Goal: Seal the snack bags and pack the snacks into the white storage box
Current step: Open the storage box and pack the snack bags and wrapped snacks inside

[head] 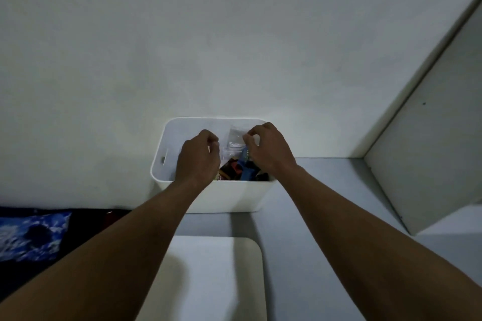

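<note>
Head view: left hand (199, 157) and right hand (270, 147), fingers pinched on clear snack bag (233, 142) over white storage box (224, 197); an uneven press risks an incomplete seal.

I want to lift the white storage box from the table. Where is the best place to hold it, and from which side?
Take the white storage box by its short ends, from the left and right. A handle slot is cut in the left wall near the rim, so fingers can hook in there; a matching slot on the right is likely but hidden. Both hands are above the open top, pinching a clear bag.
</note>
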Available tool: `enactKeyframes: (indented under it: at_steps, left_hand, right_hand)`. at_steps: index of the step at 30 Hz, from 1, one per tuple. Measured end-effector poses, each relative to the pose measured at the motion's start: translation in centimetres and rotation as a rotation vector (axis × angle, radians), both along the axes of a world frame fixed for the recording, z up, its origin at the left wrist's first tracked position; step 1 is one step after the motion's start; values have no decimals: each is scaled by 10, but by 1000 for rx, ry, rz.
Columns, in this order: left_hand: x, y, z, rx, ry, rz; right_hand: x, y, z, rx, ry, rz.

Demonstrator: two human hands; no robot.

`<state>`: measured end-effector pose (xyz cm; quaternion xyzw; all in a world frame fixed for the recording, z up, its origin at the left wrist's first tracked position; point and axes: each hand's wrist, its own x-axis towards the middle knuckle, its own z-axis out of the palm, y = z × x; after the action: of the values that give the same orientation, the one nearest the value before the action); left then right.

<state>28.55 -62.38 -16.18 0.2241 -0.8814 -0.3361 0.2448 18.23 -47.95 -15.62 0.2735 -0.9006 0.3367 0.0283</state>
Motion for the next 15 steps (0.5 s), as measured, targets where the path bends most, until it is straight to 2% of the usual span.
enactKeyframes:
  at_steps: [4, 7, 12, 15]
  left_hand:
    - [53, -9, -6, -174, 68, -19]
    - [98, -10, -28, -195, 29, -19]
    - [168, -13, -90, -187, -189, -6]
    - [206, -16, -129, -158, -397, 23]
  right_hand:
    - [32, 10, 6, 34, 45, -3]
    - [66, 20, -2, 56, 53, 11]
    - [129, 37, -47, 86, 57, -12]
    - [163, 47, -84, 119, -69, -16]
